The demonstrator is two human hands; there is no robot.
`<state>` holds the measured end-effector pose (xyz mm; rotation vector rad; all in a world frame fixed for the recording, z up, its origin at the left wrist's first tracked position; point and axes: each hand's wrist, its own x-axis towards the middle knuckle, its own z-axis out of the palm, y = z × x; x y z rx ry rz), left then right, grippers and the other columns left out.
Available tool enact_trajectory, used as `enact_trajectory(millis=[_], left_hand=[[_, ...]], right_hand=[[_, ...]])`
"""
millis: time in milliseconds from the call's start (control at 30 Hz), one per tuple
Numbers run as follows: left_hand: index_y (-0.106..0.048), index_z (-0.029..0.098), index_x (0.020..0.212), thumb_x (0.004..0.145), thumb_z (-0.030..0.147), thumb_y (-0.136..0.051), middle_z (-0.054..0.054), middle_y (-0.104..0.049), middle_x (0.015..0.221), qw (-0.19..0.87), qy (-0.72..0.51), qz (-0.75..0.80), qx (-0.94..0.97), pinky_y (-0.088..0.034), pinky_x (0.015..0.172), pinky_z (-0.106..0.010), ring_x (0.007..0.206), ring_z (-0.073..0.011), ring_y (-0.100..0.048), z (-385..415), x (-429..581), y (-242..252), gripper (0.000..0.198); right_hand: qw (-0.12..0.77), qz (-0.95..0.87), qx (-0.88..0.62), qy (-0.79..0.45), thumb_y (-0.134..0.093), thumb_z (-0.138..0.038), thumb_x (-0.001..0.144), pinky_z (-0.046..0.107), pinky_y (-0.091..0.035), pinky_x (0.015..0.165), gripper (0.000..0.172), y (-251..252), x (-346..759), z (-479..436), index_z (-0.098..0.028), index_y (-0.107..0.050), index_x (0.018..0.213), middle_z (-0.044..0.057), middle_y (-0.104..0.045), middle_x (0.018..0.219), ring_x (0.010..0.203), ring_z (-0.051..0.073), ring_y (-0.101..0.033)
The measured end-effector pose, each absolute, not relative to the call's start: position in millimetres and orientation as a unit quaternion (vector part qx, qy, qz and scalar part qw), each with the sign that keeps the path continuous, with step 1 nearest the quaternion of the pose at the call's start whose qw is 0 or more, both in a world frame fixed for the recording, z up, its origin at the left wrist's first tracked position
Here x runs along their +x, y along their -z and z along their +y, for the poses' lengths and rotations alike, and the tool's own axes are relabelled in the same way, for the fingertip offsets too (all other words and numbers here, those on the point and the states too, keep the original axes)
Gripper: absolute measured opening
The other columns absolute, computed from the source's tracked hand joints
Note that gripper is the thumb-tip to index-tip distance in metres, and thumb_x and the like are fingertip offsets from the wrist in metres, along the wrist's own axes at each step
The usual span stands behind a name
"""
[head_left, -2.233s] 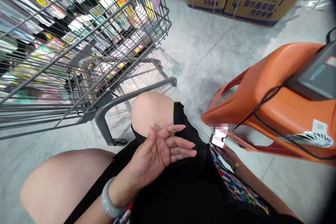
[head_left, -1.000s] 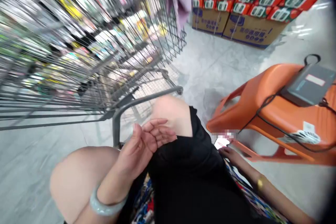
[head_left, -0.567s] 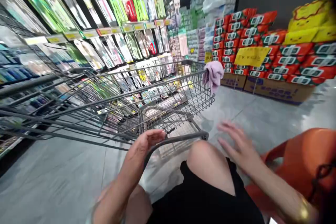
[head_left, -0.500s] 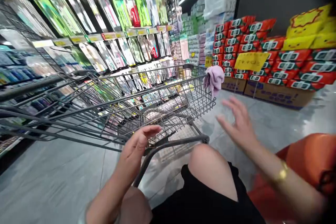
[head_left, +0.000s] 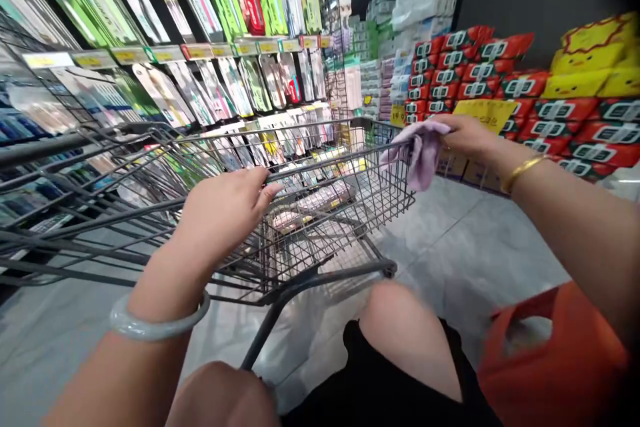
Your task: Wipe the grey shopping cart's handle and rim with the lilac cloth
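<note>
One cart (head_left: 320, 213), left hand (head_left: 220, 213) fingers released, right hand (head_left: 465, 137) fingers grasping one cloth (head_left: 417, 150)

A supermarket aisle: a wire shopping cart (head_left: 300, 200) under the hands, price-tagged shelves (head_left: 200, 53) beyond the left, stacked red packs (head_left: 525, 87) behind the right.

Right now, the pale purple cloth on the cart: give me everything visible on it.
The cloth is pale lilac, soft and crumpled, apparently a thin fabric rag. It hangs over the far right corner of the grey wire shopping cart, its lower part dangling outside the basket. The right hand has its grip on the cloth's top edge, bunching it. The left hand is apart from it, resting on the cart's near rim. No print or label shows.
</note>
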<state>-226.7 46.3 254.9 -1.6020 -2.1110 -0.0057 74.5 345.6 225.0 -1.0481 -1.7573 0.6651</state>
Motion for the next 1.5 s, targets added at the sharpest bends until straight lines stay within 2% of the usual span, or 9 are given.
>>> enact_trajectory(millis=[200, 267, 367, 600, 767, 967, 1033, 1200, 1500], left_hand=[[-0.059, 0.022, 0.082, 0.102, 0.051, -0.029, -0.009, -0.064, 0.073, 0.321, 0.049, -0.774, -0.544, -0.023, 0.059, -0.032, 0.066, -0.0244, -0.058, 56.1, -236.0, -239.6, 0.046], [-0.057, 0.022, 0.078, 0.102, 0.052, -0.029, -0.008, -0.064, 0.072, 0.34, 0.059, -0.768, -0.54, -0.017, 0.057, -0.032, 0.065, -0.0236, -0.057, 56.7, -238.2, -236.8, 0.047], [-0.057, 0.023, 0.077, 0.102, 0.053, -0.031, -0.007, -0.063, 0.07, 0.352, 0.072, -0.759, -0.543, -0.013, 0.057, -0.033, 0.062, -0.0222, -0.055, 56.9, -243.7, -233.8, 0.047], [-0.056, 0.023, 0.073, 0.101, 0.049, -0.037, -0.004, -0.057, 0.058, 0.397, 0.086, -0.716, -0.568, -0.01, 0.056, -0.033, 0.051, -0.0176, -0.045, 57.7, -255.8, -229.3, 0.043], [-0.054, 0.024, 0.071, 0.101, 0.04, -0.041, -0.001, -0.056, 0.057, 0.453, 0.094, -0.678, -0.571, -0.021, 0.054, -0.034, 0.051, -0.0195, -0.049, 57.0, -259.0, -225.3, 0.037], [-0.064, 0.023, 0.106, 0.102, 0.029, -0.042, -0.001, -0.074, 0.096, 0.408, 0.148, -0.634, -0.64, -0.042, 0.082, -0.036, 0.085, -0.0192, -0.066, 33.3, -284.9, -230.8, 0.023], [-0.065, 0.025, 0.1, 0.1, 0.034, -0.047, -0.001, -0.074, 0.102, 0.4, 0.152, -0.659, -0.618, -0.04, 0.089, -0.04, 0.093, -0.0225, -0.065, 18.7, -294.4, -235.3, 0.02], [-0.052, 0.025, 0.064, 0.1, 0.055, -0.035, -0.001, -0.058, 0.059, 0.341, 0.063, -0.785, -0.514, -0.027, 0.06, -0.036, 0.057, -0.0214, -0.051, -1.8, -298.5, -242.7, 0.049], [-0.06, 0.023, 0.073, 0.103, 0.052, -0.025, -0.003, -0.064, 0.067, 0.344, 0.039, -0.799, -0.492, -0.014, 0.056, -0.032, 0.061, -0.0183, -0.051, -3.9, -288.0, -247.5, 0.054]], right_hand=[[0.509, -0.797, -0.29, -0.148, -0.061, -0.024, 0.09, 0.051, -0.042, 0.109, 0.027, -194.0, 1.8, 292.1, -0.02, -0.068, 0.117, 0.004, -0.072, 0.118, 0.117, 0.023, -0.064], [0.493, -0.847, -0.186, -0.065, -0.068, -0.022, 0.085, 0.06, -0.026, 0.12, 0.038, -179.7, -32.6, 266.1, -0.033, -0.065, 0.122, -0.003, -0.063, 0.137, 0.137, 0.028, -0.05], [0.5, -0.858, -0.093, 0.066, -0.067, -0.033, 0.088, 0.054, -0.034, 0.115, 0.045, -163.6, -58.5, 251.7, -0.039, -0.057, 0.132, -0.002, -0.05, 0.151, 0.14, 0.026, -0.045], [0.621, -0.762, -0.173, 0.067, -0.049, -0.039, 0.095, 0.049, -0.036, 0.104, 0.03, -158.6, -83.2, 257.2, -0.032, -0.064, 0.12, 0.004, -0.066, 0.122, 0.117, 0.027, -0.056], [0.59, -0.798, -0.024, 0.12, -0.049, -0.05, 0.093, 0.055, -0.037, 0.103, 0.042, -162.8, -126.0, 220.6, -0.031, -0.061, 0.129, 0.007, -0.061, 0.135, 0.122, 0.03, -0.056], [0.619, -0.773, -0.023, 0.136, -0.052, -0.042, 0.095, 0.05, -0.045, 0.088, 0.035, -155.4, -120.0, 249.9, -0.03, -0.066, 0.124, 0.01, -0.069, 0.121, 0.105, 0.03, -0.066], [0.632, -0.766, -0.048, 0.109, -0.054, -0.046, 0.094, 0.05, -0.045, 0.085, 0.033, -159.0, -127.2, 242.7, -0.028, -0.068, 0.118, 0.01, -0.072, 0.11, 0.099, 0.03, -0.067], [0.627, -0.769, -0.041, 0.115, -0.052, -0.042, 0.096, 0.05, -0.039, 0.093, 0.029, -168.6, -178.0, 180.7, -0.031, -0.064, 0.12, 0.007, -0.07, 0.116, 0.11, 0.028, -0.063], [0.643, -0.754, -0.035, 0.131, -0.072, -0.034, 0.085, 0.045, -0.041, 0.1, 0.036, -164.5, -165.6, 187.9, -0.033, -0.063, 0.12, 0.003, -0.069, 0.12, 0.113, 0.026, -0.061]])
